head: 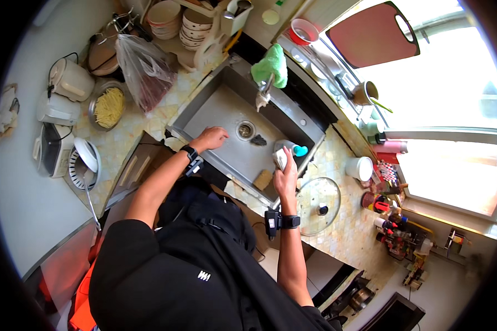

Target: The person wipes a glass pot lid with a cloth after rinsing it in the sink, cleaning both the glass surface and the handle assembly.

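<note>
Over the near left part of the grey sink basin, my left hand hangs palm down with loosely bent fingers. Nothing shows in it. My right hand grips a small whitish pad at the basin's right side; whether it is cloth or sponge is unclear. Just beyond these fingers lies a bottle with a teal cap, partly hidden by the hand. A tan sponge rests in the near right corner of the basin. Beside the drain strainer sits a dark scouring pad.
A green cloth drapes over the faucet. Right of the sink lies a glass pot lid, with a white tub farther back. On the left counter stand a bowl of yellow shreds and a plastic bag.
</note>
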`<state>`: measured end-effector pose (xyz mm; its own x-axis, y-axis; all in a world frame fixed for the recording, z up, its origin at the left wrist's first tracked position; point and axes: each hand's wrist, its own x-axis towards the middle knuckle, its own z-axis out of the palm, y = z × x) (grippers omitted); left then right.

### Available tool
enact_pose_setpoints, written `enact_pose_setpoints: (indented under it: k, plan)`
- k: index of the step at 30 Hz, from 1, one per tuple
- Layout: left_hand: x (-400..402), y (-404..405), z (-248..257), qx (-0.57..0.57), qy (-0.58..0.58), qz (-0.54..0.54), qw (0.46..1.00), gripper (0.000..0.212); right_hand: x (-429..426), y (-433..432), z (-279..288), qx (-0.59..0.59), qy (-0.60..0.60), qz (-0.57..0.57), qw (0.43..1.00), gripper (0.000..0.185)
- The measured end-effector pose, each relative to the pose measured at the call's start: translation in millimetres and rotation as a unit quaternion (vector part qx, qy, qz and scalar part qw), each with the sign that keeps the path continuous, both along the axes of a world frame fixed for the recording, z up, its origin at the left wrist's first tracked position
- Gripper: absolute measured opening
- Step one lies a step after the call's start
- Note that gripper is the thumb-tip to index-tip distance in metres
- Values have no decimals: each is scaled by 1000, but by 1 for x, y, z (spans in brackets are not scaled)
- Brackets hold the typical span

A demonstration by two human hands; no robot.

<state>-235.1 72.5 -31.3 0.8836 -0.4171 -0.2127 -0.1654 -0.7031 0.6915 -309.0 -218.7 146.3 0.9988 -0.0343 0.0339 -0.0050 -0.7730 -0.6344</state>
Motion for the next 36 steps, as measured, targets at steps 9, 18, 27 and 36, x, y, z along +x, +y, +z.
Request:
enact_pose_setpoints:
  k: [9,18,27,36]
  plan:
    - [4,-11,-1,3,5,-24,1000,29,-31,0,-88,117,97,-48,987,62]
    - [-7,-8,3,-22,90,-57,994,25,-25,-23,-94,36,180,-86,979,49]
    - [17,-20,41,-19,110,-95,989,25,-26,-16,-115,-35,210,-116,970,47]
    - [24,-12,41,-15,184,-105,977,26,15,9,-92,113,174,-276,939,50]
